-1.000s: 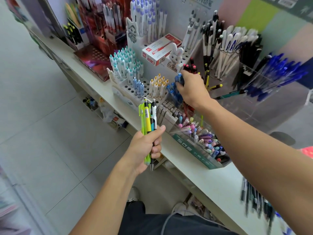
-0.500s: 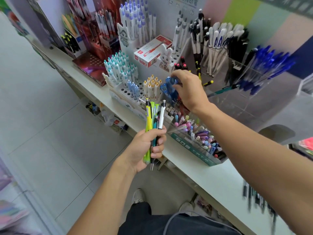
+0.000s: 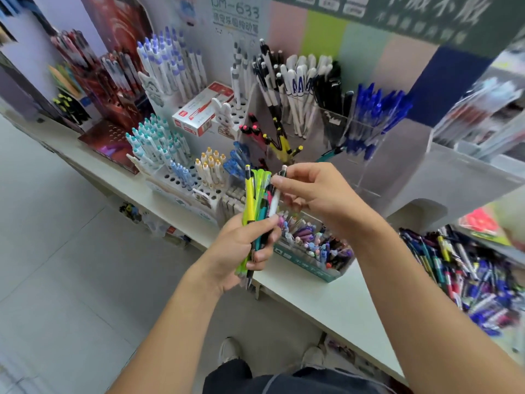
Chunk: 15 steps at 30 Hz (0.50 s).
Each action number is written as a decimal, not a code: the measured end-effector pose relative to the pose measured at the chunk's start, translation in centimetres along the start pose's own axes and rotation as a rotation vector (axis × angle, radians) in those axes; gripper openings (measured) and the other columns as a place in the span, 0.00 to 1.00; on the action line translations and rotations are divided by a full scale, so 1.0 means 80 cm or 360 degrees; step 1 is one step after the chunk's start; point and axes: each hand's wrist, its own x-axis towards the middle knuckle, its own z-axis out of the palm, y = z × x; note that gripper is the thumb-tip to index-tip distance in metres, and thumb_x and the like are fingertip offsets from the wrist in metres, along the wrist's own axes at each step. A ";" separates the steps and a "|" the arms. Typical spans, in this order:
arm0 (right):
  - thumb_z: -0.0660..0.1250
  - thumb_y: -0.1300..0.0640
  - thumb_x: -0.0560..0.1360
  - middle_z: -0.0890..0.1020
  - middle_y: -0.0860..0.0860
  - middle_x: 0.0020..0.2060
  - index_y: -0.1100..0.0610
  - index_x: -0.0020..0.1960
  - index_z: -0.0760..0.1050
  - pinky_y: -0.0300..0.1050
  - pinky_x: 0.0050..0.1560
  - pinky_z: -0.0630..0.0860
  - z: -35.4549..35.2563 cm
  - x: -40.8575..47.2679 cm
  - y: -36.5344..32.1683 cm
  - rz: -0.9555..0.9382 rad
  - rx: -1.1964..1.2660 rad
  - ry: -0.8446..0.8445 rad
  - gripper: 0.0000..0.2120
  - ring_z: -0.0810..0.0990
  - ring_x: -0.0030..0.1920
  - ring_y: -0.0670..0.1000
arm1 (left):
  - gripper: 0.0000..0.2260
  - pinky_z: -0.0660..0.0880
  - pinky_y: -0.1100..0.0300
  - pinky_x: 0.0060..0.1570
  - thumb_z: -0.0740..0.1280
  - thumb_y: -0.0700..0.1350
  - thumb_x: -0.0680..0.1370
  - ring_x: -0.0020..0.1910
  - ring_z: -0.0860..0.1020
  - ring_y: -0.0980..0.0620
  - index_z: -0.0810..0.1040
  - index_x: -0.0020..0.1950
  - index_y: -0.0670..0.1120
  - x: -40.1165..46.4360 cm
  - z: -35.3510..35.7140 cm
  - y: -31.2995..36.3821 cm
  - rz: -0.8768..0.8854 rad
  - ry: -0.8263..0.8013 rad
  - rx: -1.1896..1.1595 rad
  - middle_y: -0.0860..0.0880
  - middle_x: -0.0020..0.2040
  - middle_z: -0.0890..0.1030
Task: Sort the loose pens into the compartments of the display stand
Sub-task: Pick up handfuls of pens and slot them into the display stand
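White shelf (image 3: 335,302) against display stand (image 3: 181,180). Right hand (image 3: 312,191) has left the blue pens (image 3: 235,163), now pinches white pen (image 3: 274,204) in bundle (image 3: 255,200) gripped by left hand (image 3: 241,248) over shelf's front edge.

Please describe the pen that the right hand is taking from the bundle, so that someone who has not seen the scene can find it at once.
Look in front of the white shelf, where the left hand grips a bundle of pens upright. The right hand pinches the top of the white pen on the bundle's right edge. It alone has a white barrel; its neighbours are yellow, green and teal.
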 end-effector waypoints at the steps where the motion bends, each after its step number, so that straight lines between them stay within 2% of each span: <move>1: 0.70 0.61 0.78 0.77 0.54 0.30 0.69 0.46 0.77 0.35 0.30 0.71 -0.008 -0.003 -0.005 0.0006 0.0133 0.0068 0.11 0.74 0.29 0.46 | 0.08 0.56 0.67 0.18 0.66 0.47 0.77 0.22 0.66 0.58 0.71 0.47 0.43 0.004 0.007 0.003 0.0005 -0.0010 -0.0007 0.48 0.36 0.74; 3: 0.69 0.62 0.79 0.80 0.54 0.32 0.67 0.49 0.78 0.35 0.32 0.76 -0.028 -0.004 -0.021 -0.0084 0.0302 0.0252 0.07 0.78 0.31 0.47 | 0.08 0.57 0.68 0.18 0.66 0.47 0.77 0.21 0.66 0.58 0.70 0.47 0.44 0.012 0.017 0.007 0.0021 0.0002 -0.0104 0.48 0.37 0.74; 5: 0.68 0.63 0.79 0.82 0.55 0.36 0.65 0.50 0.79 0.37 0.36 0.79 -0.050 -0.006 -0.051 -0.0366 0.0339 0.0500 0.04 0.81 0.34 0.49 | 0.08 0.57 0.69 0.17 0.67 0.47 0.77 0.20 0.64 0.59 0.70 0.46 0.45 0.017 0.019 0.013 0.0044 0.0051 -0.0226 0.49 0.35 0.73; 8: 0.70 0.64 0.79 0.85 0.56 0.40 0.63 0.52 0.78 0.44 0.40 0.82 -0.066 0.011 -0.107 -0.0979 0.0048 0.0864 0.04 0.85 0.37 0.53 | 0.09 0.58 0.69 0.15 0.69 0.47 0.75 0.19 0.64 0.60 0.69 0.45 0.46 0.025 0.015 0.028 0.0076 0.0141 -0.0320 0.51 0.32 0.69; 10: 0.71 0.63 0.77 0.85 0.54 0.41 0.62 0.53 0.78 0.46 0.41 0.83 -0.062 0.047 -0.137 -0.1212 -0.0218 0.0955 0.06 0.86 0.39 0.52 | 0.09 0.58 0.69 0.15 0.69 0.47 0.75 0.19 0.63 0.60 0.69 0.43 0.46 0.030 0.014 0.043 0.0101 0.0176 -0.0317 0.51 0.31 0.68; 13: 0.72 0.62 0.77 0.85 0.51 0.41 0.63 0.51 0.81 0.44 0.40 0.83 -0.048 0.114 -0.161 -0.1170 -0.0605 0.0901 0.05 0.86 0.38 0.46 | 0.10 0.58 0.69 0.15 0.67 0.45 0.79 0.20 0.64 0.60 0.68 0.42 0.47 0.037 0.011 0.061 0.0133 0.0212 -0.0287 0.51 0.32 0.68; 15: 0.72 0.60 0.77 0.86 0.52 0.45 0.61 0.52 0.82 0.41 0.46 0.83 -0.040 0.146 -0.169 -0.1015 -0.0989 0.0783 0.06 0.86 0.42 0.46 | 0.10 0.59 0.69 0.16 0.66 0.45 0.81 0.21 0.64 0.59 0.67 0.43 0.46 0.039 0.007 0.068 0.0148 0.0212 -0.0242 0.51 0.32 0.68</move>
